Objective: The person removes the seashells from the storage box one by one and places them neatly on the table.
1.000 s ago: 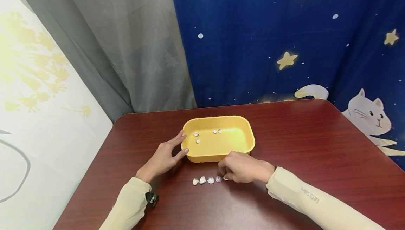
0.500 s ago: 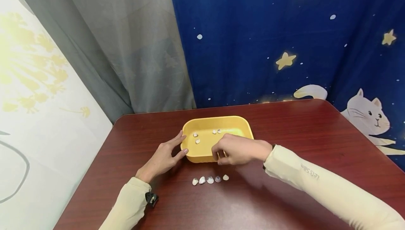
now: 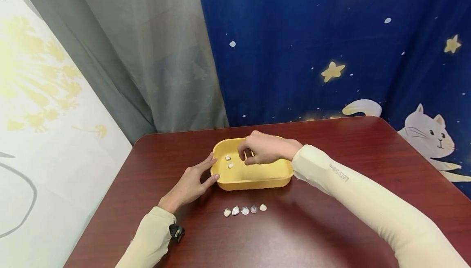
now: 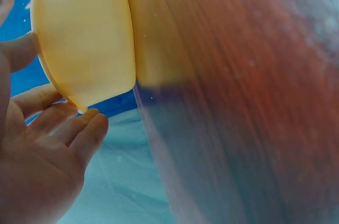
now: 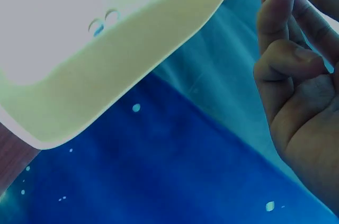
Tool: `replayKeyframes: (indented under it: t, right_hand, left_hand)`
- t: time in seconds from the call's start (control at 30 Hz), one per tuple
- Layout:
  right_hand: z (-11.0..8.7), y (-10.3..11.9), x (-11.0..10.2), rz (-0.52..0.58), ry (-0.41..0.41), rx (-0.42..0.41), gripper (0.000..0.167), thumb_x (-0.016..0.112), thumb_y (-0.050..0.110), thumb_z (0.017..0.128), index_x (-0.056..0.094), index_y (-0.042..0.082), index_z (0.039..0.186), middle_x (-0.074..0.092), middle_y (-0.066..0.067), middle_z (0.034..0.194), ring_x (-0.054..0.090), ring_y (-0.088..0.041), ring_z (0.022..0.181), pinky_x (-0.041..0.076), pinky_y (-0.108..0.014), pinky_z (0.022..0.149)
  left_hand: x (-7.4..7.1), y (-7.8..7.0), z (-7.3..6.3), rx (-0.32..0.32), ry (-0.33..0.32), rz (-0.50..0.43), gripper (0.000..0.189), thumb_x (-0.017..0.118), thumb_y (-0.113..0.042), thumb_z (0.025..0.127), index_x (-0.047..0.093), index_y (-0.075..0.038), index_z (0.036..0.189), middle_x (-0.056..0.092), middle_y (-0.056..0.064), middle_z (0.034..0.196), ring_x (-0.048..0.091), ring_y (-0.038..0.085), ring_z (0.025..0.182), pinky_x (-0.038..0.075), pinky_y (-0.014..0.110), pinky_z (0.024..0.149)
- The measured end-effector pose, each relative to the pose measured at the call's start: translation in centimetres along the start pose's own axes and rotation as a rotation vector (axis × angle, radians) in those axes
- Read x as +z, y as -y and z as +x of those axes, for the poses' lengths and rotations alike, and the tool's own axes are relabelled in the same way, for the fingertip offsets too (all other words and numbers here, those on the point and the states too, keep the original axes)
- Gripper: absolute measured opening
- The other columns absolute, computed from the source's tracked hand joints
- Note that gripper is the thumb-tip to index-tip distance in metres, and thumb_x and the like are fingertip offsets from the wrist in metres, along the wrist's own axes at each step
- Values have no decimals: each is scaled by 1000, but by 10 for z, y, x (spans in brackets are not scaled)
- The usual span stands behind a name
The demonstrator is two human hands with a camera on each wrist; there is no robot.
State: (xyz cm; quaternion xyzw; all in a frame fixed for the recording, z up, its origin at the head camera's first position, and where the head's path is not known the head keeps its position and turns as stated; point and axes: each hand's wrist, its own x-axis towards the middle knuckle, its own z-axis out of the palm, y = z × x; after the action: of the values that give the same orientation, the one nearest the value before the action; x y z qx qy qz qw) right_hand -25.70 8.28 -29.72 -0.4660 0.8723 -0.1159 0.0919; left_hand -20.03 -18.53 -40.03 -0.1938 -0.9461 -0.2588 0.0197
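A yellow plastic basin [image 3: 254, 185] stands on the table. My left hand [image 3: 189, 183] touches its left end, fingers nearly straight along the outside and thumb by the near corner. My right hand [image 3: 268, 147] hovers over the basin with loosely bent fingers and holds nothing visible, as the right wrist view of this hand [image 5: 296, 70] also shows. Two small pale shells [image 3: 230, 165] lie at the basin's left side. Two more shells [image 5: 104, 21] show along the wall in the right wrist view; the right hand hides them from the head view. Several shells [image 3: 245, 210] form a row in front of the basin.
The dark red-brown table [image 3: 176, 149] ends at a rear edge before a grey curtain [image 3: 176, 75] and a blue curtain with stars [image 3: 294, 55]. A white patterned panel [image 3: 48, 137] stands at the left.
My right hand has let go of the rightmost shell in the row, then risen and moved forward over the basin. The left hand stays at the basin's left end.
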Motion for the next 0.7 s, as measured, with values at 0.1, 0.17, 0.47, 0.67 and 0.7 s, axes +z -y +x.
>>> replayKeyframes:
  t: [0.1, 0.17, 0.47, 0.67, 0.7]
  right_hand:
    - [10, -8, -2, 16, 4, 44, 4, 72, 15, 92, 74, 18, 90, 68, 5, 79, 58, -7, 67, 50, -21, 63]
    - [16, -13, -3, 32, 5, 72, 7, 71, 14, 92, 73, 19, 87, 69, 3, 77, 59, -8, 64, 50, -22, 61]
    - [34, -35, 7, 79, 25, 211, 10, 71, 13, 93, 72, 19, 86, 71, -2, 78, 66, -16, 61, 53, -24, 61]
    - [45, -45, 20, 86, 38, 316, 16, 67, 8, 92, 73, 18, 82, 75, -10, 86, 74, -28, 70, 51, -24, 55]
    - [46, -46, 22, 80, 41, 334, 15, 67, 7, 93, 74, 17, 84, 74, -9, 87, 75, -28, 70, 51, -24, 54]
  left_hand:
    - [0, 1, 0, -2, 0, 1, 65, 62, -41, 99, 43, -11, 153, 32, 8, 165, 41, 28, 147, 40, 51, 117]
    - [0, 1, 0, 0, -1, -1, 66, 62, -42, 99, 42, -11, 154, 32, 7, 165, 41, 28, 148, 40, 51, 117]
    - [2, 2, 0, -24, 7, -7, 67, 62, -43, 98, 41, -14, 155, 30, 5, 166, 40, 27, 149, 39, 50, 117]
    - [2, 2, -1, -23, 6, -8, 67, 62, -42, 98, 41, -13, 155, 30, 4, 166, 40, 26, 149, 39, 49, 117]
    - [2, 2, -2, -20, 3, -7, 67, 62, -42, 98, 41, -13, 154, 30, 4, 166, 40, 26, 149, 40, 49, 117]
